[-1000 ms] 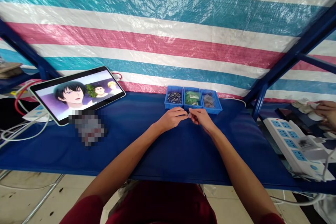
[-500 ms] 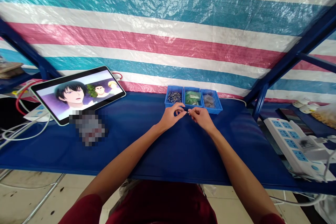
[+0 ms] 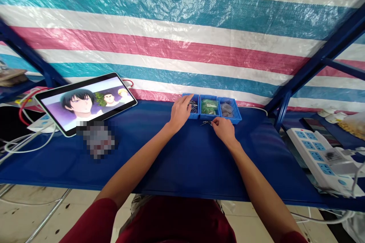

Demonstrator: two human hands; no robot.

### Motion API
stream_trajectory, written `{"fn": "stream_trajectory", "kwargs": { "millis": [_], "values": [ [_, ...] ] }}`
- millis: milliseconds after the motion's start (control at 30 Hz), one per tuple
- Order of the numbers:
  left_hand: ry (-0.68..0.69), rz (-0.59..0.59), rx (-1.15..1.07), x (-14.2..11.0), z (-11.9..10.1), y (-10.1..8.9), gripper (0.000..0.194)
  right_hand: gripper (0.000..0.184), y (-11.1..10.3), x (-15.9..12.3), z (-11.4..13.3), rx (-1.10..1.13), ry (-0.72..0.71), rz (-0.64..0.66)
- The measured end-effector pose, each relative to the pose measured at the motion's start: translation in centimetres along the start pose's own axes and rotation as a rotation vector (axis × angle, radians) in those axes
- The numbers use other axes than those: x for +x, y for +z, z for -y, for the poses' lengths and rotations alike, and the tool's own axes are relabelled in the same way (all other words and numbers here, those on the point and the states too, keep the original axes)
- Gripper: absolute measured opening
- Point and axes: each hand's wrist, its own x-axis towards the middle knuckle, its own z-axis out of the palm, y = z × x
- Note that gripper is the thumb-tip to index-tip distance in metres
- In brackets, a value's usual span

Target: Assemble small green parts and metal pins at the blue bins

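My left hand (image 3: 181,112) reaches over the left blue bin, its fingers stretched out above small metal pins (image 3: 194,106). Whether its hidden fingertips touch the pins I cannot tell. My right hand (image 3: 224,130) rests on the table in front of the bins, thumb and fingers pinched together at a thin metal piece. Other slim dark metal pieces (image 3: 205,123) lie at those fingertips; their exact kind is too small to make out. In the middle bin are green plastic bags with pale pieces (image 3: 210,106). Greyish clear bags (image 3: 227,109) fill the right bin.
A tablet (image 3: 88,102) playing a cartoon leans at the left of the blue table (image 3: 182,163), beside white cables. A blurred patch (image 3: 100,140) lies before it. Power strips (image 3: 316,155) stand at the right. Blue frame posts and a striped sheet (image 3: 182,45) rise behind.
My hands, earlier together at a small piece before the bins, have parted. The left went up and left to the pin bin; the right moved slightly right and down, uncovering the slim metal pieces.
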Motion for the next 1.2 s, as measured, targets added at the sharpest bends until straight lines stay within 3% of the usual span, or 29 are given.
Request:
{"fn": "stream_trajectory", "kwargs": {
  "millis": [200,400,567,733,833,1033,1200],
  "values": [
    [0.092,0.051,-0.09,-2.7,-1.7,0.1,0.019,0.015,0.5,0.0,-0.4,-0.184,-0.033,0.082],
    [-0.066,0.193,-0.317,-4.5,-2.3,0.7,0.019,0.011,0.3,0.1,-0.4,-0.124,-0.033,0.022],
    [-0.225,0.224,-0.438,-4.5,-2.4,0.8,0.016,0.009,-0.8,-0.3,0.2,0.149,-0.009,-0.062],
    [-0.447,0.273,-0.707,-4.7,-2.8,1.2,0.032,0.01,-0.8,-0.5,0.5,0.602,-0.143,0.08],
    [-0.545,0.275,-0.841,-4.8,-2.6,1.7,0.03,0.013,-0.3,-0.4,0.4,0.741,-0.217,0.131],
    [-0.533,0.168,-0.895,-4.5,-2.6,1.5,0.026,0.025,0.4,-0.2,0.4,0.862,-0.193,0.123],
    [-0.41,0.12,-0.814,-3.9,-3.2,0.9,0.022,0.044,0.2,-0.1,0.6,0.983,-0.1,0.201]
  ]
}}
